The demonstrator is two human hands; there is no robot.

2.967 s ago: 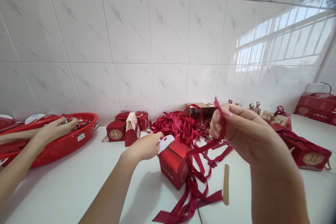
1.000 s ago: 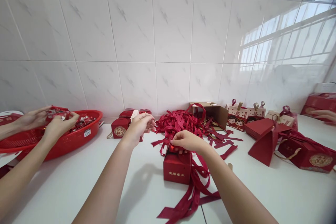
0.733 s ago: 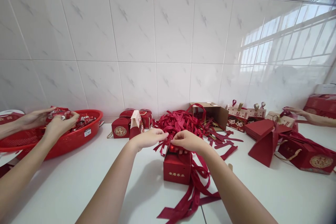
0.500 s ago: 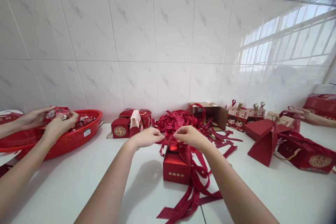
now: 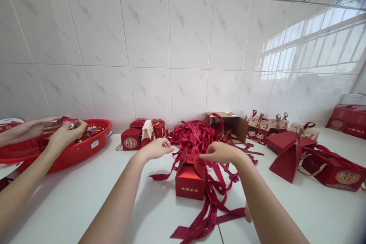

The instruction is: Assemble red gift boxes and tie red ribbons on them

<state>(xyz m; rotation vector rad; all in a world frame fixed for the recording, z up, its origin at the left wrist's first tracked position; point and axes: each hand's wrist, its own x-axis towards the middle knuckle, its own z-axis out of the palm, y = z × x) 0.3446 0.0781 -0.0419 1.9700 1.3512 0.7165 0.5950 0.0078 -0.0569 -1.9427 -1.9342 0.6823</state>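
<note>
A small red gift box (image 5: 190, 187) with gold characters stands in front of me, its curved top flaps partly upright. My left hand (image 5: 156, 148) hovers just up and left of the box, fingers loosely curved and apart, holding nothing visible. At the box's upper right, my right hand (image 5: 223, 153) has its fingertips together against a flap; whatever lies between them is hidden. A loose red ribbon end (image 5: 160, 177) lies left of the box. More red ribbons (image 5: 213, 202) trail along its right side, and a heap of ribbons (image 5: 194, 135) lies behind it.
At left, a co-worker's hands (image 5: 64, 133) hold red packets over a red plastic basket (image 5: 82, 156). Red boxes (image 5: 131, 139) and an open cardboard box (image 5: 242, 129) stand by the wall. Several gift boxes (image 5: 333, 169) occupy the right side.
My hands have moved apart, and the left one has let go of a ribbon, whose end dropped beside the box. Another person's hand at far right has left view.
</note>
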